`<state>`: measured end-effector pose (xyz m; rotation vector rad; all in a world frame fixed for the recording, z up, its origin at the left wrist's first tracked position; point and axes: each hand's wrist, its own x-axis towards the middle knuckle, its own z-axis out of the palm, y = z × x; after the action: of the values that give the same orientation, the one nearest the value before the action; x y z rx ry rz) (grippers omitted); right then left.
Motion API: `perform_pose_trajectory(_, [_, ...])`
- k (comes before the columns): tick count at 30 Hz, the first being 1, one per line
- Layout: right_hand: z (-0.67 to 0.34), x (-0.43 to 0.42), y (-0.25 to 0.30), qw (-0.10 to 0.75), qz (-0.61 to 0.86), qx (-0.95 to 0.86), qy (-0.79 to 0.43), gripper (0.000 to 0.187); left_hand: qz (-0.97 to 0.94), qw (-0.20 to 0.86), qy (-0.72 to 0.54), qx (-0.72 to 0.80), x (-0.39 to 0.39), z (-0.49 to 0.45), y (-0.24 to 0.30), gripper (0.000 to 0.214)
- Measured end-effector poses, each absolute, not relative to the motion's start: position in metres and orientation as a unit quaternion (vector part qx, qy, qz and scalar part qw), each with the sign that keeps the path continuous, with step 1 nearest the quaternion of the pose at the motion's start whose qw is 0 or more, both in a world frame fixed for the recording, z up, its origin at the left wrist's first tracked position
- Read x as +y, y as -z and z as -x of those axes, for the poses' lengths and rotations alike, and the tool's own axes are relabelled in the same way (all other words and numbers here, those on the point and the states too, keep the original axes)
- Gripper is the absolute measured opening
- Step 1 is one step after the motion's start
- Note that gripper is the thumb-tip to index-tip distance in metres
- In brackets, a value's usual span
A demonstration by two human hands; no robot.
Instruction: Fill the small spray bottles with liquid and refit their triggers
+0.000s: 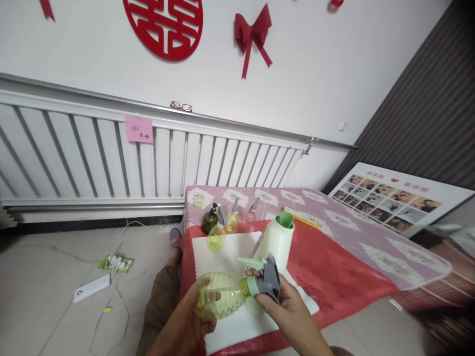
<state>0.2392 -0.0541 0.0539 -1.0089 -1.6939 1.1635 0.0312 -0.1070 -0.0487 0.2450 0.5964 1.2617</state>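
Observation:
A clear yellow-green spray bottle with a ribbed round body lies sideways between my hands above the table. My left hand is wrapped around its base end. The fingers of my right hand close round the grey spray head at the neck. Just behind stands a pale green jug with a darker green piece in its mouth. Several other spray bottles stand farther back, among them a yellowish one, a dark green one and a pink one.
White sheets lie over a red cloth on the purple patterned tablecloth. A yellow box rests near the jug. On the floor at left are a power strip, a white power bank and loose cables. A radiator lines the wall.

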Motion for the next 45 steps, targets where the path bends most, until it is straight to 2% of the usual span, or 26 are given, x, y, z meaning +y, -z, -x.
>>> perform_pose_trajectory(4, [-0.235,-0.051,-0.054,0.427,0.389,-0.660,-0.481,0.044,-0.165,0.746,-0.584,0.273,-0.112,-0.024,0.048,0.059])
perform_pose_trajectory(10, [-0.242,-0.048,-0.063,0.382,0.386,-0.678,-0.495,0.042,-0.224,0.689,-0.619,0.304,-0.115,-0.019,0.048,0.086])
perform_pose_trajectory(17, [-0.246,-0.050,-0.069,0.358,0.406,-0.683,-0.491,0.040,-0.348,0.617,-0.603,0.367,-0.119,-0.012,0.034,0.083])
perform_pose_trajectory(23, [-0.245,-0.052,-0.060,0.410,0.420,-0.668,-0.458,0.037,-0.330,0.468,-0.686,0.449,-0.123,-0.040,0.039,0.084])
perform_pose_trajectory(27, [-0.240,-0.058,-0.052,0.443,0.418,-0.652,-0.452,0.042,-0.308,0.426,-0.703,0.479,-0.125,-0.056,0.045,0.086])
perform_pose_trajectory(30, [-0.236,-0.065,-0.048,0.494,0.445,-0.624,-0.412,0.041,-0.320,0.426,-0.692,0.488,-0.126,-0.062,0.050,0.090])
perform_pose_trajectory(34, [-0.236,-0.069,-0.047,0.517,0.449,-0.607,-0.404,0.041,-0.306,0.477,-0.688,0.453,-0.125,-0.065,0.058,0.093])
perform_pose_trajectory(40, [-0.258,-0.067,-0.051,0.475,0.434,-0.632,-0.433,0.039,-0.342,0.543,-0.640,0.423,-0.127,-0.058,0.060,0.099])
perform_pose_trajectory(45, [-0.272,-0.069,-0.053,0.433,0.423,-0.649,-0.461,0.036,-0.342,0.565,-0.632,0.406,-0.129,-0.050,0.053,0.084])
